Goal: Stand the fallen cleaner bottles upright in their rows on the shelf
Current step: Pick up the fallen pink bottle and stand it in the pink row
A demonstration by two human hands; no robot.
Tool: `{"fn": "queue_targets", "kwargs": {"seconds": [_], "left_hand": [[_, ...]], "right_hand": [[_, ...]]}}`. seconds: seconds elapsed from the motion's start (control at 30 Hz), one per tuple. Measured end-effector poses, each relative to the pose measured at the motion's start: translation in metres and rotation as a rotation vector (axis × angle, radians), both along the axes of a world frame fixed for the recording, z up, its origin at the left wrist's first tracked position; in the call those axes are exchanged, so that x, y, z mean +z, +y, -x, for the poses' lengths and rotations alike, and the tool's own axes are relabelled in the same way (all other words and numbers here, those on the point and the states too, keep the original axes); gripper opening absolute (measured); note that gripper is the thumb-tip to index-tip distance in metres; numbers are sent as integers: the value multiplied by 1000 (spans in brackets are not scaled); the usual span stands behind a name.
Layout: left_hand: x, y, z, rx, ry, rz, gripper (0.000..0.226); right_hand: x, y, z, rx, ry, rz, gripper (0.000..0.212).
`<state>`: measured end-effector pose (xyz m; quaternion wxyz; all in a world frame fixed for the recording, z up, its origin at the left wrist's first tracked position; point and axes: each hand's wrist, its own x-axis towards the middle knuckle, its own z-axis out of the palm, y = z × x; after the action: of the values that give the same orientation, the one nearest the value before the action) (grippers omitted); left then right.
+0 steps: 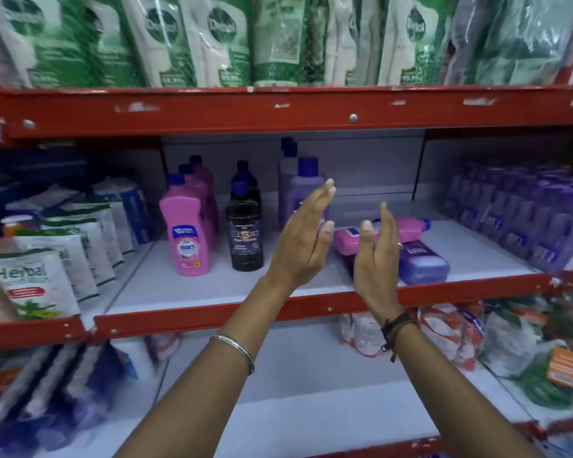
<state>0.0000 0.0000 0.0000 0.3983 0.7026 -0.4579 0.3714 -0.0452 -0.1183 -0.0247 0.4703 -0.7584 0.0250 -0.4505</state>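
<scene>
Hiding fallen purple bottle [422, 264] partly, right hand [376, 259]; both hands' fingers spread, empty.

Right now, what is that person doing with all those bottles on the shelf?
A person is tidying a shop shelf. Both hands are open and empty: the left hand and the right hand reach toward two fallen bottles. A pink cleaner bottle and a purple cleaner bottle lie on their sides at the front right. Further left, a row of pink bottles, black Bactin bottles and purple bottles already stand upright. Nothing has been picked up yet.
</scene>
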Motion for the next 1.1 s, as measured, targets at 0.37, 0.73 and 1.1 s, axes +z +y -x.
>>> {"fn": "queue_targets", "kwargs": {"seconds": [0.37, 0.73, 1.1], "left_hand": [[-33, -92, -62, 32, 394, -69, 46], [-6, -155, -129, 210, 757, -590, 29], [18, -142, -96, 72, 760, -335, 22]], "right_hand": [[-29, -85, -40, 41, 278, -363, 61], [-32, -106, -77, 154, 437, -520, 25], [-20, -103, -74, 69, 120, -729, 30]]}}
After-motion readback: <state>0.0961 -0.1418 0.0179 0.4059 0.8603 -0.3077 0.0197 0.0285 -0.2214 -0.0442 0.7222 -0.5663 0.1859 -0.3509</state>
